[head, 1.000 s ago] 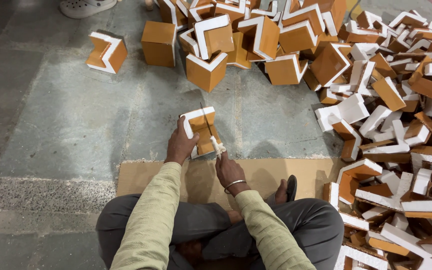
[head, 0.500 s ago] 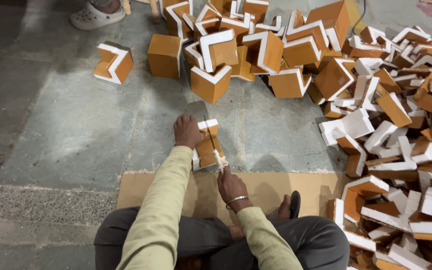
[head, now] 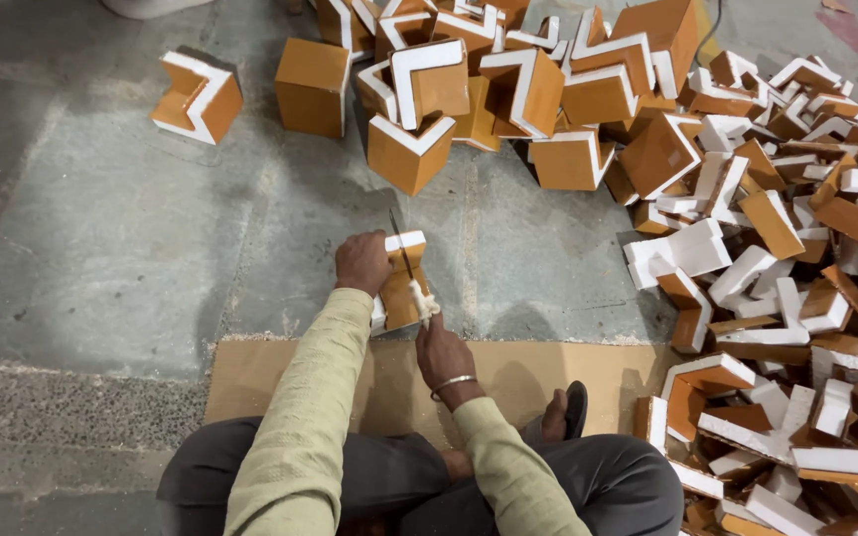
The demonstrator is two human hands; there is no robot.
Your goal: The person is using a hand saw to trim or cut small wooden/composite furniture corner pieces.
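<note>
Your left hand (head: 362,263) clamps down on the orange-faced, white-cored L-shaped foam corner block (head: 401,288), which stands on the grey stone floor (head: 111,258) just past the front edge of the flat brown cardboard sheet (head: 250,372) you sit on. Your right hand (head: 441,347), just behind the block, is closed around the pale handle of a thin-bladed knife (head: 407,263), whose blade rises past the block's top.

The block looks light and stiff but crumbly, so it will probably skid or dent if pressed at a thin edge; grip it on the broad orange face, away from the blade's line. The glossy orange skin may be slippery.

Your left palm hides the block's near left side, and you cannot tell how deep the blade sits. The heap of similar orange-and-white foam pieces (head: 777,258) to the right of your right hand runs off the picture.
</note>
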